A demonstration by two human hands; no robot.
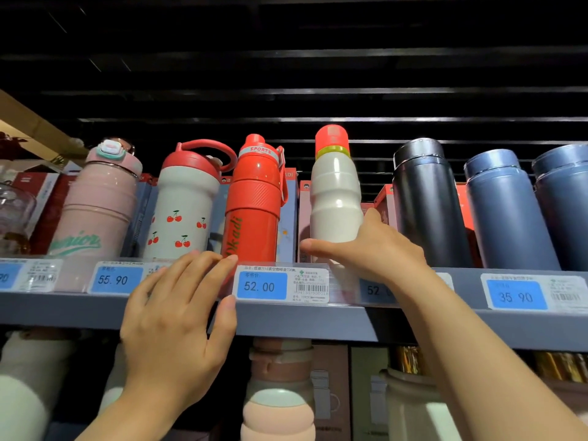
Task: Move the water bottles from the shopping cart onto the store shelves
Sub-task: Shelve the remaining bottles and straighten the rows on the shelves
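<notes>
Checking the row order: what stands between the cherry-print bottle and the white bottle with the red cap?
The red sports bottle stands between the cherry-print bottle and the white bottle, in the head view.

seven upright bottles (pixel 335 189) on shelf (pixel 445 323), four price tags (pixel 281 284), two hands (pixel 178 316)

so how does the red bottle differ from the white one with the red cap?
The red bottle has a side strap and lettering; the white bottle is plain, with ridges and a yellow ring under its cap. The right hand grips the white bottle's base; the left hand touches the red one. Both stand upright on the shelf.
</notes>
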